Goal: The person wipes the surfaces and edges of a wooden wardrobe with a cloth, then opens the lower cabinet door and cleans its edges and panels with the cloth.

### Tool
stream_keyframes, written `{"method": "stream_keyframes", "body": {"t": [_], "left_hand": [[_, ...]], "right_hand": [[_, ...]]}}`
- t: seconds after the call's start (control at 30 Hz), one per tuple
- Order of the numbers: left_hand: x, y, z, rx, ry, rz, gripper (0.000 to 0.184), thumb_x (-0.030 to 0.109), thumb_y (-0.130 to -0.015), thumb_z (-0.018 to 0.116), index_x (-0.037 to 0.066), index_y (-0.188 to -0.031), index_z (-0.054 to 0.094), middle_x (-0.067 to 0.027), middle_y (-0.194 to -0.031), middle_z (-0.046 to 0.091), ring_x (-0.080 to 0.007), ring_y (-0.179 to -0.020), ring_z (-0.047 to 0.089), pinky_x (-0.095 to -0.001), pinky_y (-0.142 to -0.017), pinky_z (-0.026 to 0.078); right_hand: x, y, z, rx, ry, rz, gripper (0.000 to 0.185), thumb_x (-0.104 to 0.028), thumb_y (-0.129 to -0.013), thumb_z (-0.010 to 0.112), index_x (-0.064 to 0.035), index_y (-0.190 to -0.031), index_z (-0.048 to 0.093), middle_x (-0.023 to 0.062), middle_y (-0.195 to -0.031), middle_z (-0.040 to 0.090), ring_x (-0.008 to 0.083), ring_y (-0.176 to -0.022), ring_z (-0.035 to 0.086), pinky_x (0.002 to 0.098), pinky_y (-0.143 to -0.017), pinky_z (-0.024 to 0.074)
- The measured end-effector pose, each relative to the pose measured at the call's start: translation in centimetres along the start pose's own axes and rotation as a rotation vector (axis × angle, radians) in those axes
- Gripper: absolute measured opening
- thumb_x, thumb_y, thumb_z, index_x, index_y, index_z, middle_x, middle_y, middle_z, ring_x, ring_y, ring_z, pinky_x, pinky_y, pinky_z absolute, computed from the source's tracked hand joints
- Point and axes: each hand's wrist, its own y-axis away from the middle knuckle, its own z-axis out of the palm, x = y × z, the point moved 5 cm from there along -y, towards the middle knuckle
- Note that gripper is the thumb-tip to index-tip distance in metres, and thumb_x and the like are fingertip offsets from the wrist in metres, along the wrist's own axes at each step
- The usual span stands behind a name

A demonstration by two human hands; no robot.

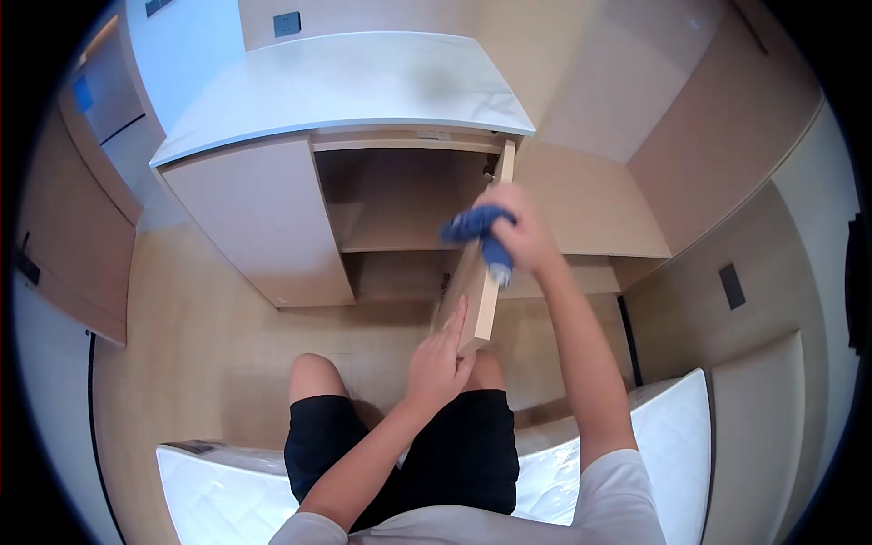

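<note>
A cabinet door (488,307) stands swung out toward me, its top edge facing up. My right hand (518,222) is closed round a blue cloth (474,221), which lies over that top edge; the hand is slightly blurred. Lower down, my left hand (440,365) rests flat against the door's inner face near its outer corner, fingers stretched out. Behind the door, the cabinet (254,213) shows an open compartment with a shelf (391,238) across it. Part of the cloth is hidden by my right hand.
A white marbled countertop (363,82) tops the cabinet. To the right is an open wooden shelf unit (590,204). Behind my legs lies a white mattress (222,495) in clear wrap. A brown door (68,227) stands at the left, and a wall socket (287,23) is at the back.
</note>
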Motion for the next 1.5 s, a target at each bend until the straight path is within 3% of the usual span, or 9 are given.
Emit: {"method": "stream_keyframes", "body": {"t": [0.2,0.4,0.53,0.83,1.0,1.07,1.17,1.4,1.5], "left_hand": [[-1.9,0.6,0.1,-0.035,0.18,-0.163,0.092,0.006,-0.083,0.064,0.016,-0.165,0.024,-0.0252,-0.137,0.062,-0.0423,-0.102,0.068,-0.0481,-0.083,0.055],[-1.6,0.1,-2.4,-0.233,0.325,-0.154,0.083,0.013,-0.095,0.065,0.009,-0.165,0.021,-0.0191,-0.157,0.048,-0.0325,-0.14,0.052,-0.0393,-0.115,0.042],[-2.0,-1.3,-4.9,-0.386,1.115,-0.137,0.087,0.029,-0.102,0.068,0.004,-0.165,0.013,-0.0147,-0.162,0.037,-0.0284,-0.151,0.037,-0.0442,-0.123,0.028],[1.9,-5.6,-7.8,0.114,0.452,-0.083,0.102,0.031,-0.097,0.075,0.006,-0.164,0.002,-0.0166,-0.165,0.031,-0.0334,-0.153,0.029,-0.0463,-0.124,0.025],[2.7,-3.8,-3.7,-0.225,0.579,0.016,0.095,0.028,-0.095,0.076,0.003,-0.165,0.016,-0.0197,-0.169,0.025,-0.032,-0.157,0.025,-0.0434,-0.126,0.023],[3.9,-3.0,-3.3,-0.181,0.333,0.006,0.091,0.016,-0.095,0.068,0.011,-0.167,0.014,-0.0209,-0.161,0.039,-0.0369,-0.144,0.045,-0.0415,-0.115,0.04],[3.6,-2.4,-2.4,-0.079,0.213,-0.045,0.09,0.006,-0.091,0.062,0.018,-0.167,0.014,-0.0227,-0.152,0.051,-0.0429,-0.131,0.055,-0.044,-0.102,0.05],[2.7,-2.0,-1.4,-0.01,0.243,-0.058,0.089,0.001,-0.086,0.059,0.017,-0.166,0.021,-0.0252,-0.148,0.053,-0.0468,-0.127,0.056,-0.0479,-0.099,0.051],[2.5,-2.0,-1.8,0.01,0.198,0.018,0.09,0.002,-0.086,0.061,0.013,-0.165,0.021,-0.0256,-0.149,0.052,-0.0473,-0.128,0.055,-0.0487,-0.1,0.05]], "right_hand": [[6.0,-4.3,-1.0,0.046,0.17,0.12,0.022,-0.017,-0.084,0.059,-0.0039,-0.096,0.072,0.0154,-0.098,0.07,0.0365,-0.099,0.061,0.0445,-0.092,0.0502],[-5.3,0.1,1.5,-0.117,0.162,0.027,0.024,-0.009,-0.072,0.057,-0.003,-0.091,0.07,0.014,-0.089,0.068,0.0358,-0.093,0.062,0.0456,-0.09,0.0511],[-9.8,3.4,1.5,-0.143,0.147,0.038,0.027,-0.008,-0.069,0.057,-0.0038,-0.092,0.07,0.0135,-0.093,0.071,0.0363,-0.097,0.064,0.0439,-0.103,0.0502],[-7.7,2.6,-0.2,-0.001,0.039,0.216,0.036,-0.01,-0.091,0.061,-0.0076,-0.126,0.065,0.0143,-0.115,0.072,0.0378,-0.11,0.065,0.0485,-0.112,0.0439],[-2.8,1.5,-5.8,0.489,0.388,0.489,0.03,-0.011,-0.096,0.063,-0.0068,-0.125,0.069,0.0138,-0.119,0.073,0.0353,-0.11,0.067,0.0431,-0.1,0.051],[-4.2,0.9,-7.8,0.832,0.206,0.522,0.03,-0.01,-0.094,0.065,-0.0068,-0.123,0.071,0.0132,-0.116,0.073,0.0349,-0.108,0.067,0.0442,-0.097,0.0514],[-7.7,-1.4,-8.1,0.896,0.709,0.059,0.035,-0.008,-0.087,0.068,-0.0085,-0.122,0.072,0.0115,-0.112,0.074,0.0323,-0.107,0.068,0.0447,-0.094,0.0516],[-5.3,1.0,-0.8,0.033,0.598,0.144,0.041,-0.009,-0.08,0.069,-0.0146,-0.12,0.075,0.0042,-0.119,0.074,0.0326,-0.105,0.061,0.0422,-0.094,0.0517],[-8.5,1.7,-1.9,-0.072,0.464,0.142,0.034,-0.013,-0.082,0.071,-0.0132,-0.116,0.077,0.0026,-0.119,0.073,0.0316,-0.108,0.059,0.0406,-0.092,0.0523]]}}
